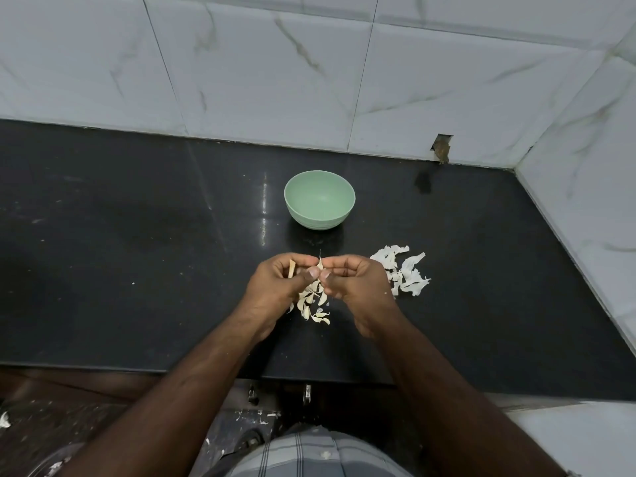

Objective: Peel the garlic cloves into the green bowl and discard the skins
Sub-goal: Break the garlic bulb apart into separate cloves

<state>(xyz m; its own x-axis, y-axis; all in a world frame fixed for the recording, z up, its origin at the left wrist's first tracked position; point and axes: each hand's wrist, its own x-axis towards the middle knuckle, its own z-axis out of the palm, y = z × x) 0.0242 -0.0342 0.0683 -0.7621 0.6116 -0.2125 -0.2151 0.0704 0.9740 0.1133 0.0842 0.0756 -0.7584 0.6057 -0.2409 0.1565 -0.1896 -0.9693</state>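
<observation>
- Both forearms reach forward over the near edge of the counter, converging.
- The left hand [278, 282] has its fingers curled, thumb tip pressed against the forefinger.
- The right hand [356, 280] mirrors it, fingers curled; the two thumbs nearly touch.

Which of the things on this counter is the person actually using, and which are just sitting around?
In use:
- clove, pinched by left hand and right hand
- green bowl, empty so far
- loose cloves under the hands
- skins, piled to the right

Lying about:
- white scraps on the floor
- hole in the wall tile
</observation>
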